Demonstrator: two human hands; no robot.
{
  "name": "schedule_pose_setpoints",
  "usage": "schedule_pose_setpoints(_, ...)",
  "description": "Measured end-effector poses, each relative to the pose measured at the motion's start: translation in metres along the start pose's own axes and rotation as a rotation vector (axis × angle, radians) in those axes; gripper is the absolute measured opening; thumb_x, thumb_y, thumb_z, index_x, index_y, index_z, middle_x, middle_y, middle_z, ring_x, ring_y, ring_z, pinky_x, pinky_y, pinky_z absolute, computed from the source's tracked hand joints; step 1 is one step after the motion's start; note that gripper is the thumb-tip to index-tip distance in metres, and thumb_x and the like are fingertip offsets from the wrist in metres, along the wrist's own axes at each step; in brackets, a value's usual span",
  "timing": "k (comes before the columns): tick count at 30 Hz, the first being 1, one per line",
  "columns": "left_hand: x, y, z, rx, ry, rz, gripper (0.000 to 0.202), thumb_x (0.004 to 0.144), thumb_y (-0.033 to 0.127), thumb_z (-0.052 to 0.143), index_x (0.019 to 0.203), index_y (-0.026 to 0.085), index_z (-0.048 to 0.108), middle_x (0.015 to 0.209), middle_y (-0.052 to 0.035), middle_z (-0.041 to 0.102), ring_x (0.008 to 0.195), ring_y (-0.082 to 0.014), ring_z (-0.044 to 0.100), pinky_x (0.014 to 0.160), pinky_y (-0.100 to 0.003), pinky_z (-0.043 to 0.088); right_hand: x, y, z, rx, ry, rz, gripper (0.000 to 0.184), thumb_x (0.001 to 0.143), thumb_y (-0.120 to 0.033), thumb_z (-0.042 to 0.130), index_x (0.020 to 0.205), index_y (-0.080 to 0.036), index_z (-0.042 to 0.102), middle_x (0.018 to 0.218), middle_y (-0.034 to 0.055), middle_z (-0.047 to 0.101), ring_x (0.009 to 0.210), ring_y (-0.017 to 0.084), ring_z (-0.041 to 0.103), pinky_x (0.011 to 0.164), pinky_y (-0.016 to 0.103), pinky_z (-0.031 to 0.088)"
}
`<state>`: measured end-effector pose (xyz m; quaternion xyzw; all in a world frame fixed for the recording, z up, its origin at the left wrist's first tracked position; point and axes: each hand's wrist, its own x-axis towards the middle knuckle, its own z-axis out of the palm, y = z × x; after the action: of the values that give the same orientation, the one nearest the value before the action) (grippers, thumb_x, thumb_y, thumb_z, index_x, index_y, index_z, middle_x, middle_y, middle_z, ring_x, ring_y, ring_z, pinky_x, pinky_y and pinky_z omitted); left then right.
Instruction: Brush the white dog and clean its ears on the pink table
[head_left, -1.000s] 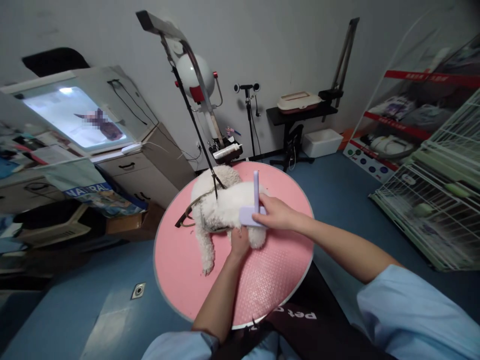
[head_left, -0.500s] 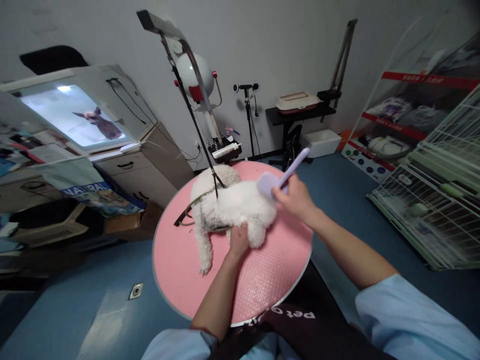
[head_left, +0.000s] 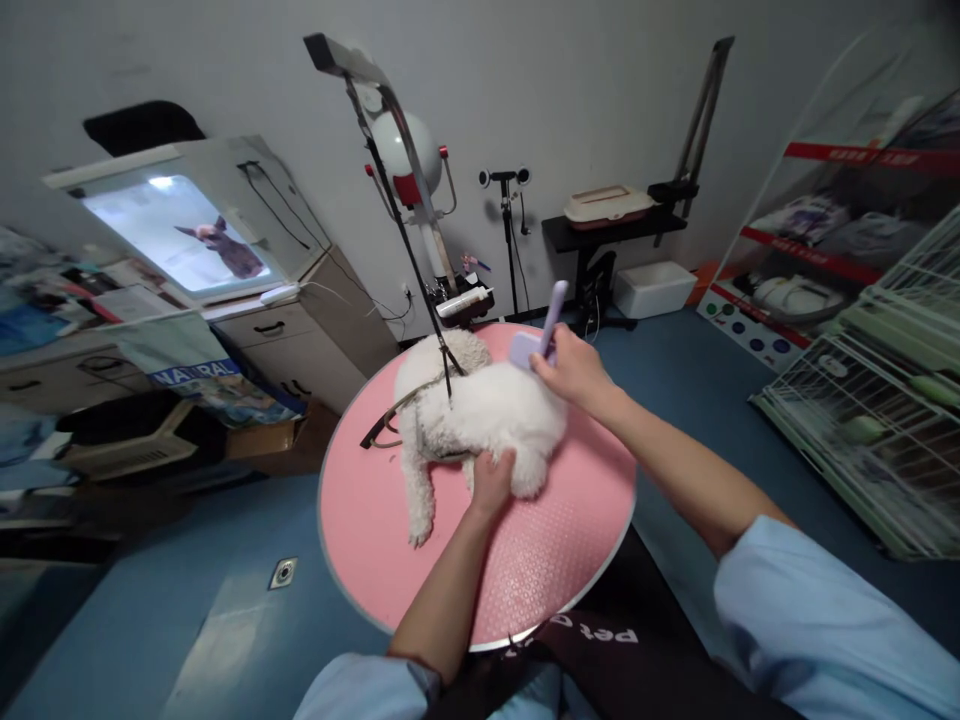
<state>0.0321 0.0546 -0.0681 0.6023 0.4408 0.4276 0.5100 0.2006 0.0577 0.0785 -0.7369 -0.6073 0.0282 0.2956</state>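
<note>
A dog (head_left: 457,412) is on a pink table (head_left: 360,540); the right hand (head_left: 576,372) grasps a brush (head_left: 523,349) by its rump; the left hand (head_left: 491,485) touches its near side, finger closure impossible to tell.

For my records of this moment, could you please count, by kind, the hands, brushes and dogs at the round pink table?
Hands: 2 (left hand, right hand)
Brushes: 1 (purple brush)
Dogs: 1 (white dog)
Total: 4
</note>
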Motion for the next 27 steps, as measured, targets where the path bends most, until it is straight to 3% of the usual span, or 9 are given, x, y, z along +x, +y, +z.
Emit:
schedule_pose_setpoints(1, -0.001, 0.000, 0.001, 0.001, -0.003, -0.010, 0.035, 0.074, 0.040, 0.058, 0.087, 0.010, 0.067, 0.086, -0.0110, 0.070, 0.082, -0.0225, 0.062, 0.076, -0.033, 0.048, 0.001, -0.004, -0.001, -0.001, -0.020, -0.047, 0.032, 0.080, -0.038, 0.048, 0.103, -0.015, 0.049, 0.095, 0.0117, 0.063, 0.078, 0.023, 0.059, 0.065, 0.031, 0.040)
schedule_pose_setpoints(4, -0.001, -0.002, 0.002, -0.036, -0.010, -0.009, 0.036, 0.075, 0.039, 0.057, 0.093, 0.009, 0.066, 0.090, -0.0112, 0.070, 0.085, -0.0219, 0.062, 0.079, -0.033, 0.048, -0.001, -0.012, -0.003, -0.017, -0.308, -0.233, 0.030, 0.079, -0.038, 0.050, 0.100, -0.017, 0.051, 0.091, 0.0086, 0.064, 0.072, 0.020, 0.058, 0.062, 0.028, 0.039)
schedule_pose_setpoints(5, -0.001, -0.003, 0.002, -0.049, -0.012, 0.000, 0.037, 0.076, 0.039, 0.057, 0.095, 0.009, 0.065, 0.092, -0.0112, 0.070, 0.086, -0.0214, 0.062, 0.080, -0.033, 0.048, -0.001, -0.013, -0.004, -0.052, -0.327, -0.236, 0.030, 0.079, -0.037, 0.050, 0.100, -0.016, 0.051, 0.092, 0.0091, 0.064, 0.073, 0.020, 0.058, 0.062, 0.029, 0.039)
schedule_pose_setpoints(9, -0.001, -0.011, 0.002, -0.035, -0.023, 0.007, 0.035, 0.077, 0.040, 0.056, 0.091, 0.009, 0.065, 0.088, -0.0096, 0.069, 0.083, -0.0202, 0.062, 0.078, -0.032, 0.048, 0.001, -0.014, -0.007, -0.132, -0.055, -0.112, 0.032, 0.084, -0.035, 0.044, 0.106, -0.013, 0.048, 0.099, 0.0130, 0.062, 0.081, 0.023, 0.058, 0.065, 0.030, 0.039)
schedule_pose_setpoints(13, -0.001, -0.012, 0.002, -0.055, -0.039, 0.005, 0.035, 0.077, 0.040, 0.056, 0.091, 0.009, 0.065, 0.086, -0.0093, 0.069, 0.081, -0.0199, 0.061, 0.076, -0.032, 0.048, -0.003, -0.015, -0.004, -0.086, -0.322, -0.258, 0.030, 0.080, -0.038, 0.050, 0.101, -0.017, 0.050, 0.093, 0.0085, 0.064, 0.073, 0.020, 0.058, 0.061, 0.028, 0.038)
schedule_pose_setpoints(17, -0.001, -0.008, 0.003, -0.083, -0.037, 0.015, 0.035, 0.076, 0.040, 0.057, 0.092, 0.010, 0.064, 0.089, -0.0101, 0.069, 0.084, -0.0205, 0.061, 0.078, -0.032, 0.048, -0.007, -0.017, 0.002, -0.140, -0.098, -0.176, 0.031, 0.084, -0.037, 0.044, 0.105, -0.014, 0.049, 0.102, 0.0136, 0.062, 0.085, 0.023, 0.057, 0.067, 0.031, 0.039)
schedule_pose_setpoints(21, 0.000, -0.007, 0.001, -0.069, -0.043, 0.024, 0.035, 0.077, 0.042, 0.056, 0.089, 0.010, 0.064, 0.084, -0.0082, 0.068, 0.079, -0.0196, 0.061, 0.074, -0.031, 0.047, -0.005, -0.013, 0.004, -0.028, -0.337, -0.261, 0.031, 0.080, -0.037, 0.051, 0.103, -0.016, 0.050, 0.092, 0.0086, 0.064, 0.074, 0.020, 0.058, 0.063, 0.029, 0.039)
schedule_pose_setpoints(25, 0.001, -0.004, -0.003, -0.052, 0.007, 0.042, 0.036, 0.078, 0.046, 0.054, 0.082, 0.011, 0.064, 0.078, -0.0067, 0.067, 0.074, -0.0183, 0.059, 0.071, -0.030, 0.046, -0.004, 0.000, 0.005, -0.035, -0.054, -0.068, 0.032, 0.081, -0.037, 0.048, 0.104, -0.014, 0.048, 0.099, 0.0123, 0.062, 0.080, 0.022, 0.058, 0.066, 0.031, 0.040)
schedule_pose_setpoints(27, 0.002, -0.002, -0.005, -0.048, -0.008, 0.046, 0.038, 0.078, 0.048, 0.054, 0.081, 0.012, 0.064, 0.075, -0.0061, 0.066, 0.072, -0.0181, 0.058, 0.071, -0.030, 0.046, -0.009, 0.005, 0.005, 0.028, -0.094, -0.087, 0.032, 0.081, -0.038, 0.049, 0.103, -0.015, 0.049, 0.096, 0.0110, 0.062, 0.078, 0.021, 0.058, 0.065, 0.030, 0.041)
